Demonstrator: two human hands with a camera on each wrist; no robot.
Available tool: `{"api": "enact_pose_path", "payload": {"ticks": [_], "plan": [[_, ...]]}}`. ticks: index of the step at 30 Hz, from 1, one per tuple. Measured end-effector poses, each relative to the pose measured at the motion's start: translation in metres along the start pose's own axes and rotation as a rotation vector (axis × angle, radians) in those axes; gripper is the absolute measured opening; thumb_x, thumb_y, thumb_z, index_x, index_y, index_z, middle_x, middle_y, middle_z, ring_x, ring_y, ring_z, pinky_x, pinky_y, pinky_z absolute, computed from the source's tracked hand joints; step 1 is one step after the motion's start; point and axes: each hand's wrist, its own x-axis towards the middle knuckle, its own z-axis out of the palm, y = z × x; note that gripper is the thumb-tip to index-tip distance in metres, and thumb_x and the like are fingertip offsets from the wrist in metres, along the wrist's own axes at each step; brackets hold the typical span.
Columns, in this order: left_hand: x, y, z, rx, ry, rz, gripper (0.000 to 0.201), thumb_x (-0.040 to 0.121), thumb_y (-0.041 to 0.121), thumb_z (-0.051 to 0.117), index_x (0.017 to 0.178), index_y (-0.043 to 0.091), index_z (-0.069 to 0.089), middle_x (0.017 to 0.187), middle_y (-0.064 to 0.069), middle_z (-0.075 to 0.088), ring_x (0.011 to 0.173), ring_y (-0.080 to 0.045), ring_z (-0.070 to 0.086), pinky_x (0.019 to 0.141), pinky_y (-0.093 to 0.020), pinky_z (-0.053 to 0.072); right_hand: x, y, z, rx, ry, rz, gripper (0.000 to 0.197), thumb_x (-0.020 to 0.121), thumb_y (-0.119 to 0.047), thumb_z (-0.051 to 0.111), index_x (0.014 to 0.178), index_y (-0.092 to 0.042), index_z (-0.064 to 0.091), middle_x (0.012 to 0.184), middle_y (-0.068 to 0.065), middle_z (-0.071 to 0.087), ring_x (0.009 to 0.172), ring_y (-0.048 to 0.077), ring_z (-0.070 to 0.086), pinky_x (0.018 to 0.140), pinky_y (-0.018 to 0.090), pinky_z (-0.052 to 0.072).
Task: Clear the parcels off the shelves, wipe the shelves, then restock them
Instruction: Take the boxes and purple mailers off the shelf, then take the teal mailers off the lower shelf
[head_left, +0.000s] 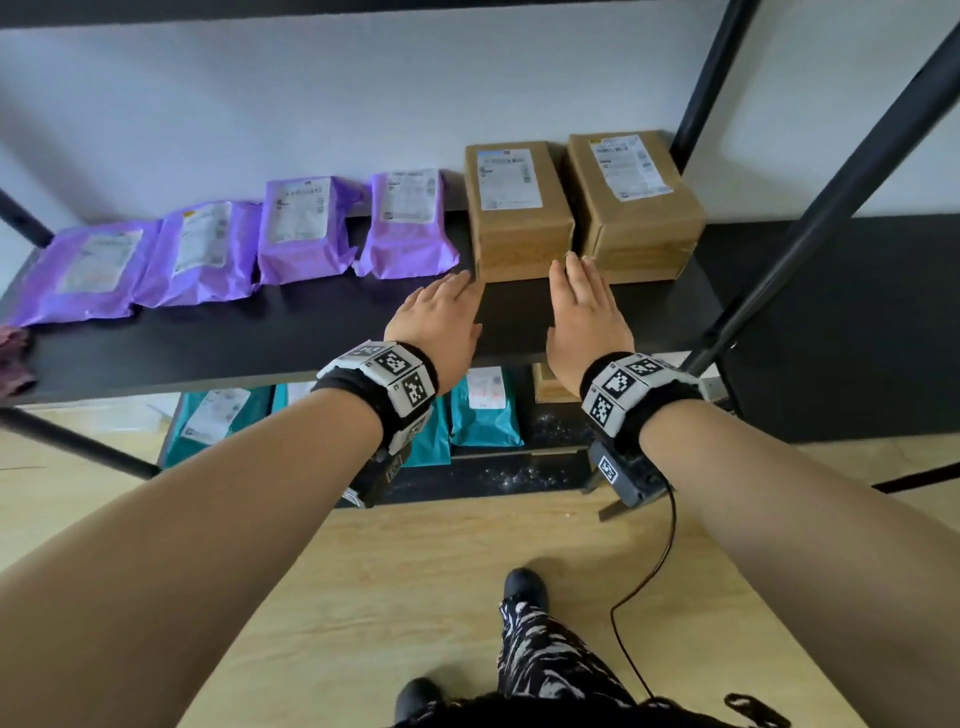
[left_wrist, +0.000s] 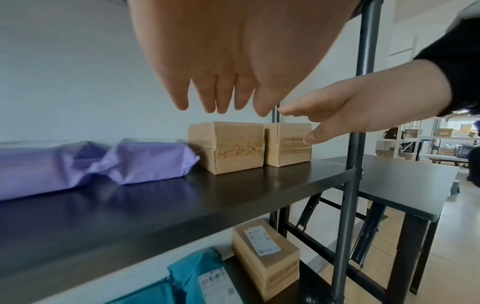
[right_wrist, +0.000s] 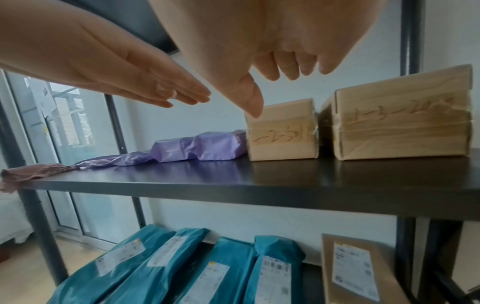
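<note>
Head view: left hand (head_left: 441, 317), right hand (head_left: 587, 312) flat, grip released, flanking taped cardboard box (head_left: 519, 208).

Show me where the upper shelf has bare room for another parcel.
Bare: the front strip of the shelf, before the purple mailers, between the cloth and left hand. Crowded: the back row, mailers and boxes side by side.

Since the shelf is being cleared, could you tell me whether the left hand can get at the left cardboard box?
Probably yes: the left hand is open just before the left cardboard box, nothing between.
</note>
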Motion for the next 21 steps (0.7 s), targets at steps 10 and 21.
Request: {"api": "enact_pose_path", "payload": {"ticks": [10,21], "plan": [[-0.127,-0.093,0.01,-0.046,-0.054,-0.143,0.047,0.095,0.021,0.043,0.142,0.015,0.037,0.144,-0.005,0.04,0.132,-0.029,0.036,0.109,-0.039,0.03,-0.076,-0.109,0.039,0.044,-0.082,-0.105,0.068,0.095,-0.01,0.042,0.151,-0.012,0.005,0.159,0.005,0.0,0.146,0.02,-0.005,0.117,0.031,-0.002],[-0.188,-0.161,0.041,-0.05,-0.227,-0.374,0.047,0.099,0.025,0.039,0.144,0.017,0.031,0.146,-0.006,0.037,0.133,-0.028,0.035,0.107,-0.041,0.033,-0.079,-0.174,0.091,0.116,-0.252,-0.251,0.065,0.095,-0.005,0.04,0.151,-0.015,0.008,0.159,0.004,0.006,0.146,0.018,-0.001,0.118,0.029,0.0]]}}
